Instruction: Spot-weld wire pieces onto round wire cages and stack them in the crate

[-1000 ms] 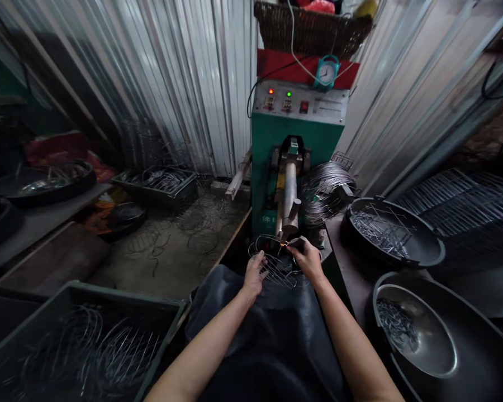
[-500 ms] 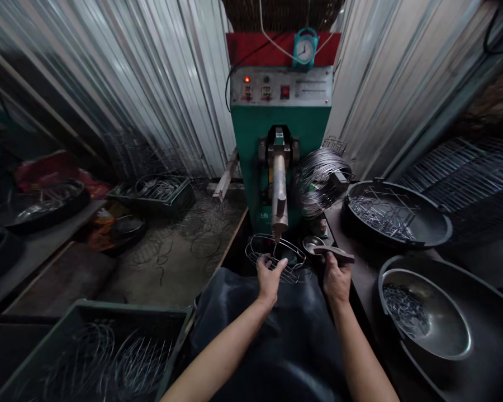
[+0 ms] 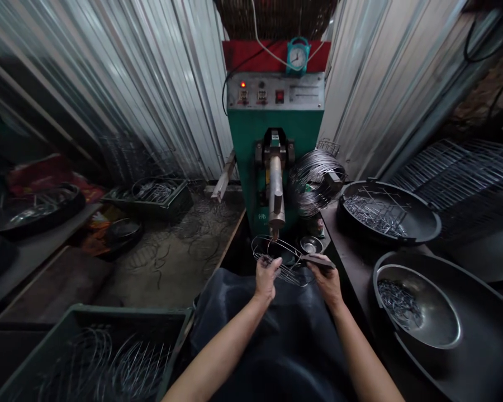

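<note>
Under the tip of the green spot welder is a round wire rack, a rim of bent wire with several parallel bars. My left hand is closed on the rack's near left side, thumb on top. In my right hand is a flat, dark strip-shaped tool, pinched between thumb and fingers. Its left end meets or nearly meets the rack's right rim; whether they touch I cannot tell. Just beyond the tool sits a small metal bowl.
A wire coil hangs right of the welder. Pans with short wire pieces and a steel bowl line the right bench. At lower left stands a green crate holding wire racks. Loose wire litters the floor.
My right hand has moved left and slightly down, bringing the strip-shaped tool to the rack's right rim. My left hand keeps hold of the rack, which has shifted slightly. The camera view has moved a little.
</note>
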`<state>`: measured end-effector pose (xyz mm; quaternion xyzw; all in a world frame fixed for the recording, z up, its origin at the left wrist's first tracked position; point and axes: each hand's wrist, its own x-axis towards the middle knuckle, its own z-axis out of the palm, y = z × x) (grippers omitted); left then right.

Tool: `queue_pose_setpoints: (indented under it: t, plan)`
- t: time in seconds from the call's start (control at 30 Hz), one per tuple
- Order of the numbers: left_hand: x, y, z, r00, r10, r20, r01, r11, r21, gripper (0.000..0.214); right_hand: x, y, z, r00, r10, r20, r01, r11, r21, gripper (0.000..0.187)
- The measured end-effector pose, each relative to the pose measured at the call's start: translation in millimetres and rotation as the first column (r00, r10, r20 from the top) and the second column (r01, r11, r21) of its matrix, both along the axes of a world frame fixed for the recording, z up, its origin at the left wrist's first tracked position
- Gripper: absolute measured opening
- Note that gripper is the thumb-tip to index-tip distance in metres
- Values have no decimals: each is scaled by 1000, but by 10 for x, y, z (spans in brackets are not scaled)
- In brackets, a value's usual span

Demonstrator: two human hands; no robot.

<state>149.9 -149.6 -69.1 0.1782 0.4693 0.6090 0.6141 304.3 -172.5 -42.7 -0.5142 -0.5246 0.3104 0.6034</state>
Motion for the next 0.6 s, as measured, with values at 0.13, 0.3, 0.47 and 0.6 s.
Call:
queue_pose_setpoints:
  t: [0.13, 0.3, 0.47, 0.6]
  plan:
    - [-50, -32, 6, 997, 28, 66, -29, 1000, 4, 42, -88, 21, 38, 996, 58, 69, -58, 998, -2, 20]
    - [-178, 4, 32, 990, 49, 135, -45, 999, -27, 42, -199, 109, 116, 985, 58, 163, -57, 998, -9, 18]
    - [-244, 54, 56, 981, 62, 183, -51, 997, -66, 43, -306, 255, 140, 983, 64, 175, -66, 998, 2, 18]
    - [-247, 107, 16, 963, 83, 256, -66, 995, -73, 42, -383, 371, 197, 981, 79, 178, -79, 997, -6, 16]
